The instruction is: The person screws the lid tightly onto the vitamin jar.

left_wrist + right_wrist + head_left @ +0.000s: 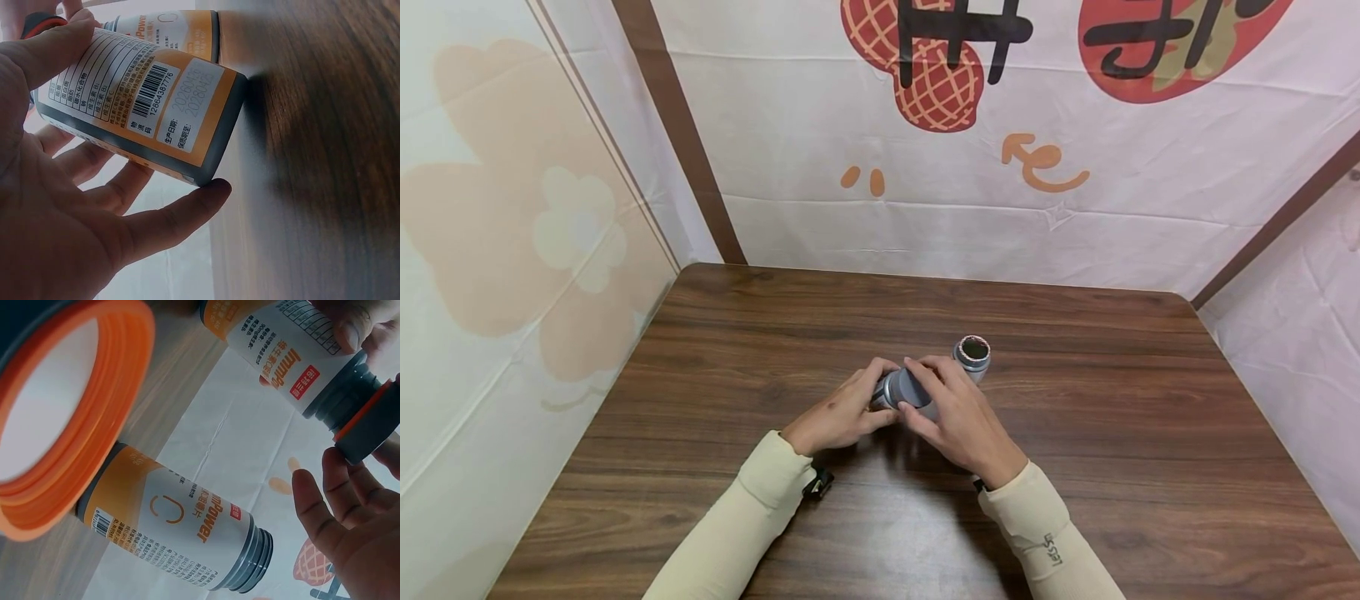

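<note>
My left hand (842, 408) grips a white and orange supplement bottle (137, 106) with a grey base, held tilted. Its label carries a barcode and printed dates in the left wrist view. With its fingertips my right hand (958, 417) pinches a dark grey screw cap (369, 425) at the mouth of this bottle. Threads of the neck show beside the cap's orange inner ring in the right wrist view. A second bottle (181, 525) of the same kind stands uncapped just beyond my right hand, its round mouth (974, 348) facing up in the head view.
Large in the right wrist view, close to the camera, is another cap with an orange inner rim (134, 381). Both hands are over a brown wood-grain table (760, 333). Behind it hangs a white printed cloth (805, 108), with a further cloth at the left (475, 250).
</note>
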The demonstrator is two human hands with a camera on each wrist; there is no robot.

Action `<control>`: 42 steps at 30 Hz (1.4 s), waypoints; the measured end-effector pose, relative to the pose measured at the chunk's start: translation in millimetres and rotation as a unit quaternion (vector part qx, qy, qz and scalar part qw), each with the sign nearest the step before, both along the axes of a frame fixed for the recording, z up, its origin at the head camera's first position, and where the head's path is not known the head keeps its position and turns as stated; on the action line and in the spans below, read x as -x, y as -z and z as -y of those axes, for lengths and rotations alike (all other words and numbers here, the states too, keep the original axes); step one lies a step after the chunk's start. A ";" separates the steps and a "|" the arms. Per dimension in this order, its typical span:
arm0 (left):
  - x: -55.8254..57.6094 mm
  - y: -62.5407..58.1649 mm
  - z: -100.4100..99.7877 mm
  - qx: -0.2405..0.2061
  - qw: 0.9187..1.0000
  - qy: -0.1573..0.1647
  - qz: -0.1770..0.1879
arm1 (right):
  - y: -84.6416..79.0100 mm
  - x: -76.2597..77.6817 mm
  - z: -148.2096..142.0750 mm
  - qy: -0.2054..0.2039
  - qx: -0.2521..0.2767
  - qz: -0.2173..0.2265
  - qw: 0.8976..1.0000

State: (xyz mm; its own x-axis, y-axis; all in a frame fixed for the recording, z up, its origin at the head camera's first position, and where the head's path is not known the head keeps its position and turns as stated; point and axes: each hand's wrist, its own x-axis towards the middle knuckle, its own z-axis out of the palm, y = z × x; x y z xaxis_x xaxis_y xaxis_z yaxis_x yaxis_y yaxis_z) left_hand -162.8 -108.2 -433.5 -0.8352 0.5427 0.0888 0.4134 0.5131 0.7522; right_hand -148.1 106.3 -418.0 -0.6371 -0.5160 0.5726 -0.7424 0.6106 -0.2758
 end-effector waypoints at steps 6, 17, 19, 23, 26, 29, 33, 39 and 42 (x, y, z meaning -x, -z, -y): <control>0.0 0.1 -0.3 0.000 1.000 -0.002 -0.007 | -0.5 0.5 0.8 -0.001 -0.005 -0.007 1.000; 0.4 0.3 -1.0 -0.002 1.000 -0.003 -0.003 | -0.6 1.6 0.9 -0.005 -0.005 -0.014 1.000; 0.4 0.6 -1.1 -0.002 1.000 -0.002 -0.002 | -0.3 1.8 0.8 -0.004 -0.006 -0.013 1.000; 0.2 0.9 -1.4 -0.002 1.000 -0.003 0.000 | 1.1 2.2 0.6 -0.004 -0.006 -0.015 1.000; 0.1 0.8 -1.9 -0.001 1.000 -0.003 0.000 | 1.4 2.0 0.4 -0.005 -0.006 -0.014 1.000; 0.1 0.7 -2.2 -0.001 1.000 -0.004 -0.002 | 2.8 2.1 0.3 -0.005 -0.004 -0.015 1.000; 0.3 0.8 -2.5 -0.002 1.000 -0.003 -0.006 | 4.2 2.4 0.6 -0.004 -0.002 -0.018 1.000; 0.4 1.1 -2.7 -0.001 1.000 -0.007 -0.008 | 4.0 2.6 1.5 -0.002 -0.003 -0.009 1.000; 0.3 1.0 -2.7 -0.001 1.000 -0.008 -0.008 | 4.3 3.0 2.1 -0.001 -0.002 -0.008 1.000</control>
State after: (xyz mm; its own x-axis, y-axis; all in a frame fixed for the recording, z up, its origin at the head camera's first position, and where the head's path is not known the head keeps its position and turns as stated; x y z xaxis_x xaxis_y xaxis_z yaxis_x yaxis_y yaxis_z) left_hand -163.2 -105.5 -434.5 -0.8419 0.5298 0.1026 0.4169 0.5178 0.7470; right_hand -151.1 104.2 -422.3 -0.6269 -0.5193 0.5808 -0.7478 0.6102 -0.2616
